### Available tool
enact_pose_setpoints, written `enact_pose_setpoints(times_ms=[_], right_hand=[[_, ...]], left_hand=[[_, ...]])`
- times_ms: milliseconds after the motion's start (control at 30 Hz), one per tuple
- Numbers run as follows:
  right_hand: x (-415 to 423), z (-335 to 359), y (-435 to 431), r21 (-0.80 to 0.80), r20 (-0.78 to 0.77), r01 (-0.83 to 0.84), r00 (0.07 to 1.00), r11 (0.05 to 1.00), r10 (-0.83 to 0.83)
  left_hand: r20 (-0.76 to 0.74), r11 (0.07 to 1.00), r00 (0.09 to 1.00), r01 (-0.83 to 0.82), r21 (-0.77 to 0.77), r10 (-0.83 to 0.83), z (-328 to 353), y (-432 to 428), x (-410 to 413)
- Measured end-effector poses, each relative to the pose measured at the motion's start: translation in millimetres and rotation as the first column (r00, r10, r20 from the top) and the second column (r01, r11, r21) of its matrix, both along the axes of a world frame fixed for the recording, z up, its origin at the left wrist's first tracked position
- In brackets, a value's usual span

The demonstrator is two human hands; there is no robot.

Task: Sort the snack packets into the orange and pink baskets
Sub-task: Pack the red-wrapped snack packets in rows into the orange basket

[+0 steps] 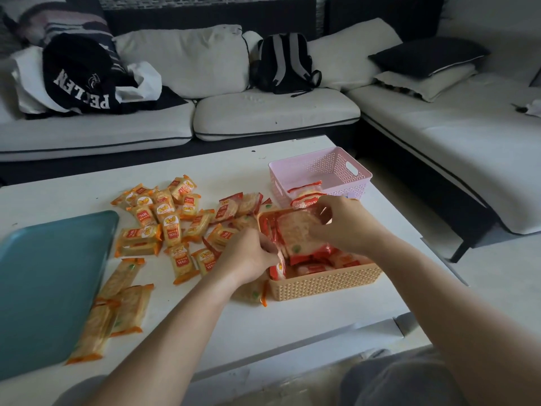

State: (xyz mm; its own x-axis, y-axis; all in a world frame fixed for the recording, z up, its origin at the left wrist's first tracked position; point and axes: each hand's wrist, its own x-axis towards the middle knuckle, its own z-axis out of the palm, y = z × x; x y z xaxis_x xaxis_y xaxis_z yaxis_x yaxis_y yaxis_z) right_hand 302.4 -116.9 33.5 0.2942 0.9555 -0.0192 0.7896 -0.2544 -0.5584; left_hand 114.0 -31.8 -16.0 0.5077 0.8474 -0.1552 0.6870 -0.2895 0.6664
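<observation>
Our left hand [251, 256] and right hand [342, 227] each pinch red packets [301, 235] in the orange basket [322, 284]. The pink basket [322, 168] sits at its twelve o'clock, and orange packets [164, 221] are scattered at nine o'clock on the tabletop [263, 326].

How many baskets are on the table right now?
2. The pink perforated plastic basket stands at the far right of the white table; the orange woven-look plastic basket sits right in front of it, closer to the camera. None seems hidden.

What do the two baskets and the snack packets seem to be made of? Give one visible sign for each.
Orange basket and pink basket: likely moulded plastic, matte, given the regular lattice walls. Snack packets: thin glossy plastic film, seemingly, given see-through panels and crimped ends.
</observation>
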Motion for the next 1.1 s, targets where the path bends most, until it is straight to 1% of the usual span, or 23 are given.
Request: enact_pose_setpoints(times_ms=[67,200,300,400,433,500,533,600,633,700,767,833,933,1000,1100], right_hand=[[-3,-3,1,-0.045,-0.044,0.018,0.999,0.999,-0.02],[-7,-15,2,-0.209,-0.179,-0.014,0.984,0.978,-0.024],[-12,-19,4,-0.215,-0.187,0.006,0.981,0.977,-0.047],[-25,-17,2,-0.184,-0.145,0.02,0.988,0.983,-0.047],[-28,-17,1,-0.189,-0.168,0.01,0.985,0.982,-0.043],[-34,-18,1,-0.235,-0.294,-0.04,0.955,0.971,-0.031],[-36,-19,1,-0.257,-0.315,-0.079,0.949,0.963,-0.006],[-37,-25,4,-0.28,-0.223,-0.153,0.971,0.948,0.09],[-37,-27,6,-0.3,-0.17,-0.182,0.976,0.937,0.135],[-35,-27,8,-0.348,-0.074,-0.229,0.973,0.909,0.217],[-30,-25,9,-0.338,0.049,-0.211,0.969,0.917,0.241],[-22,-22,8,-0.312,0.172,-0.142,0.964,0.939,0.203],[-12,-28,5,-0.37,0.323,-0.087,0.921,0.925,0.216],[-12,-35,6,-0.398,0.37,-0.058,0.903,0.915,0.218],[-20,-40,11,-0.393,0.417,-0.002,0.891,0.92,0.18]], left_hand=[[0.04,1.0,0.999,0.008,-0.014,-0.007,-1,0,-1],[0.155,1.0,0.988,-0.016,-0.013,0.018,2,1,-3],[0.211,0.998,0.976,-0.057,0.003,0.055,2,2,-2],[0.236,0.998,0.97,-0.062,-0.019,0.065,-1,1,0],[0.249,0.999,0.967,-0.046,-0.028,0.051,-1,-1,2],[0.274,0.999,0.961,-0.01,-0.034,0.019,0,-4,5],[0.278,1.0,0.961,0.003,-0.027,0.005,0,-6,6],[0.243,0.999,0.969,0.029,0.032,-0.036,1,-8,7],[0.202,0.995,0.978,0.044,0.085,-0.06,0,-8,6],[0.072,0.978,0.993,0.077,0.194,-0.092,-2,-7,4],[-0.067,0.957,0.994,0.1,0.273,-0.085,-2,-8,3],[-0.149,0.945,0.986,0.118,0.305,-0.075,-2,-8,5],[-0.174,0.952,0.982,0.123,0.28,-0.075,-3,-8,7],[-0.165,0.962,0.983,0.116,0.249,-0.076,-5,-7,7],[-0.15,0.969,0.986,0.102,0.226,-0.069,-6,-6,8]])
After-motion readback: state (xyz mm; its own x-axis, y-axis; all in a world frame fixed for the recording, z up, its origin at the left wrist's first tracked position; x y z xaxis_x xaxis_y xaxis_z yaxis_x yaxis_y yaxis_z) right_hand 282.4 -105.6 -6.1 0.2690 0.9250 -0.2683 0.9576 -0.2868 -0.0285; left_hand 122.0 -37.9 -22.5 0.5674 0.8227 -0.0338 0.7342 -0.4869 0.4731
